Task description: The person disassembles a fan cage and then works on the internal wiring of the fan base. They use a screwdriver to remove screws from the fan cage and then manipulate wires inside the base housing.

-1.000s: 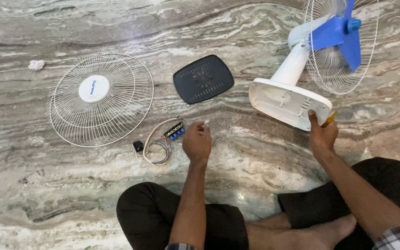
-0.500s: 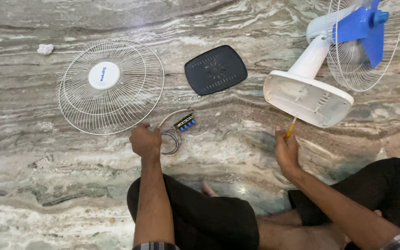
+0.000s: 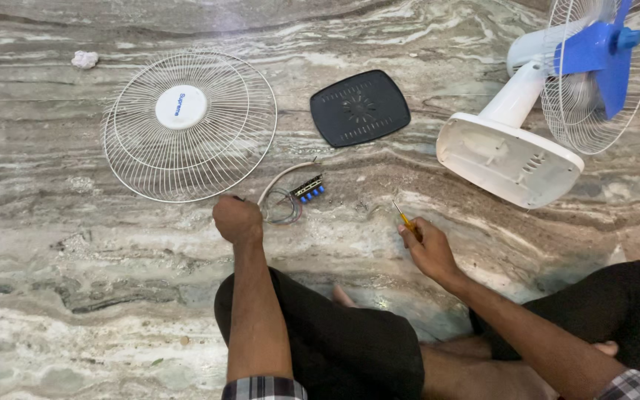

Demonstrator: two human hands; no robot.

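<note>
We sit on the marble floor (image 3: 483, 44) with a table fan taken partly apart around us. Our left hand (image 3: 237, 219) is closed in a fist at the edge of the wire bundle (image 3: 281, 206), which leads to a small switch block with blue buttons (image 3: 310, 190); we cannot tell if the fingers really pinch something, because the back of the hand hides them. Our right hand (image 3: 427, 248) has its grip clamped on a thin yellow screwdriver (image 3: 404, 218), the tip pointing up and away from us.

As we judge it, the opening work is mostly done: the white front grille (image 3: 187, 126) lies flat on the floor, the dark base cover (image 3: 359, 108) lies apart beside it, and the fan body (image 3: 509, 155) lies on its side with the open underside of the base toward us. The blue blade (image 3: 598, 55) and the rear grille are still mounted.
</note>
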